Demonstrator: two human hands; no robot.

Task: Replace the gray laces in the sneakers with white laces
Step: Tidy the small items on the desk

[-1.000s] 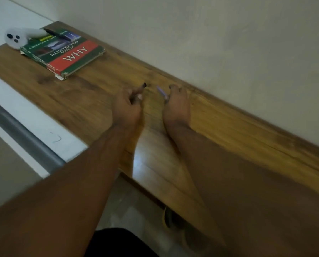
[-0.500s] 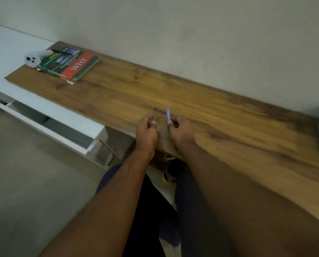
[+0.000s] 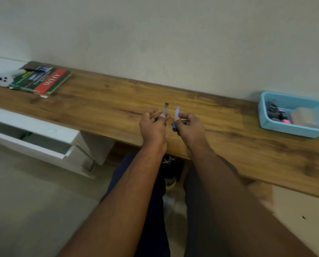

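A: What do the hands hold above the wooden desk (image 3: 103,106)?
B: The left hand (image 3: 153,125) pinches a thin dark strip (image 3: 165,109) that stands up from its fingertips; the right hand (image 3: 190,127) is closed around a small blue strip (image 3: 176,113), also upright; what these strips are I cannot tell; the two hands sit just apart over the desk's front edge

A: And the sneakers?
B: Mostly hidden under the desk, between the person's legs; one dark sneaker (image 3: 171,169) shows there, with a pale bit of lace (image 3: 167,160) at its top, colour unclear

A: Anything else on the desk?
B: At its left end a book (image 3: 43,81) with a blurred white controller (image 3: 4,77) beside it; at its right end a blue tray (image 3: 266,115), contents too smeared to name
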